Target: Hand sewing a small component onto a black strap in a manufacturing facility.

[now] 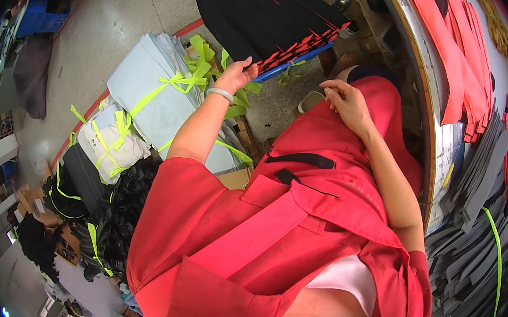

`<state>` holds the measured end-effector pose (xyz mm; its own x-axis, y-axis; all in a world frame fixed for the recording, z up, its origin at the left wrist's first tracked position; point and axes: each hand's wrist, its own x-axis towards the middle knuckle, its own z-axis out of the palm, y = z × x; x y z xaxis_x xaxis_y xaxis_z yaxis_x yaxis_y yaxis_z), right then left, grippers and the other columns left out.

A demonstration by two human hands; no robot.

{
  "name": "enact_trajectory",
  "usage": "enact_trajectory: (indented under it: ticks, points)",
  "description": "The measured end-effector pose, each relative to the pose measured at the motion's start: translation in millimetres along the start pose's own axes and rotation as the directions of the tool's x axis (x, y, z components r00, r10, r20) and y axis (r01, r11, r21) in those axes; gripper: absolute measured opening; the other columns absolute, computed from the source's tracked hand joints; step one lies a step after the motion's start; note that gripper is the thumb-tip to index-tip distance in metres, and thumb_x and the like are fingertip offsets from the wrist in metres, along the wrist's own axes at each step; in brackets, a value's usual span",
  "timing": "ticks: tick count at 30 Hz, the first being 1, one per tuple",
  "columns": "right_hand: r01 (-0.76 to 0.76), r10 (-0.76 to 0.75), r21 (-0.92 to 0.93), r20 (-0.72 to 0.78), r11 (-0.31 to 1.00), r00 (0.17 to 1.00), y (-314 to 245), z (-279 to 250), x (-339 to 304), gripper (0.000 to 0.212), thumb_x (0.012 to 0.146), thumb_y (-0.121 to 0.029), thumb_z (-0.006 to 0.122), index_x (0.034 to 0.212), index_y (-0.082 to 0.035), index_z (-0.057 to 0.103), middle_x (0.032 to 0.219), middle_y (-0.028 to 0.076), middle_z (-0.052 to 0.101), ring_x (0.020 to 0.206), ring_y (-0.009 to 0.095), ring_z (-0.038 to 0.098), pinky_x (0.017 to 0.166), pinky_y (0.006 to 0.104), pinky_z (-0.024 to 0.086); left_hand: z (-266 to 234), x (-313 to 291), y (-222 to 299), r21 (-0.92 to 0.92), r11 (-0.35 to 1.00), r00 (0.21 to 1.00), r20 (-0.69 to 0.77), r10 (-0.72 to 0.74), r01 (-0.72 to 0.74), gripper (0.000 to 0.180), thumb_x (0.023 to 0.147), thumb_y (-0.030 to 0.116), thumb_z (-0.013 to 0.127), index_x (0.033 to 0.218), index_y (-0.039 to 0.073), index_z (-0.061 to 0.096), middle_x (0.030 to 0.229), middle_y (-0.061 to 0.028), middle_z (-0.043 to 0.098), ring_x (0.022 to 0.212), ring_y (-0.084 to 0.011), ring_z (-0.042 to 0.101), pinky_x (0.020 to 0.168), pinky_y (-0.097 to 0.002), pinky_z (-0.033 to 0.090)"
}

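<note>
Stacked black fabric pieces [250, 19] lie on a blue container [283, 69] just beyond the left hand [236, 76]; whether its fingers clamp any, I cannot tell. The right hand [347, 103], loosely bent over the red apron [330, 145], has an unclear grip.

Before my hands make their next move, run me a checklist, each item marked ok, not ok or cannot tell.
1. Left hand at the edge of the black stack: ok.
2. A piece gripped in its fingers: cannot tell, fingertips partly hidden.
3. Right hand free: ok, no piece visible in it.
4. Black stack lying on the blue container: ok.
5. Stack's red-edged ends even: not ok, they are staggered.
6. Grey bundle tied: ok, yellow-green strip around it.
</note>
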<state>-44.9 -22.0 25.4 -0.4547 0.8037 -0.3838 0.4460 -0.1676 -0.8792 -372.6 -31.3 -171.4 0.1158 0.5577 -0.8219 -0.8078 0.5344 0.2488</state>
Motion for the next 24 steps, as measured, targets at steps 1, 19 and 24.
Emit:
enact_trajectory:
  ticks: [1,19,24]
  points:
    - [0.000,0.000,-0.001,0.003,1.000,1.000,0,0,0,0.019,0.093,-0.011,0.054,0.108,-0.002,0.064,0.076,0.003,0.061,0.063,0.008,0.054,0.060,0.0241,0.046,0,0,2,0.000,1.000,1.000,0.000,0.000,0.000,0.024,0.091,0.019,0.064,0.091,-0.004,0.055,0.080,-0.0125,0.060,0.070,-0.0236,0.062,0.064,-0.0360,0.057]
    - [0.021,-0.022,-0.016,-0.004,1.000,1.000,3,-2,0,0.020,0.093,-0.010,0.054,0.109,-0.002,0.063,0.077,0.004,0.063,0.064,0.008,0.056,0.062,0.0242,0.048,8,-30,-10,-0.225,0.967,0.989,0.118,-0.093,0.118,0.045,0.092,0.036,0.061,0.102,-0.008,0.055,0.085,-0.0176,0.065,0.075,-0.0300,0.066,0.069,-0.0412,0.058]
    - [0.018,-0.018,0.003,-0.021,1.000,1.000,3,-2,0,0.020,0.092,-0.011,0.055,0.108,-0.002,0.064,0.076,0.004,0.063,0.064,0.009,0.057,0.061,0.0249,0.048,10,-44,-60,0.138,0.980,0.983,0.100,-0.157,0.142,0.044,0.092,0.038,0.059,0.101,-0.004,0.059,0.086,-0.0151,0.067,0.076,-0.0293,0.066,0.069,-0.0404,0.058]
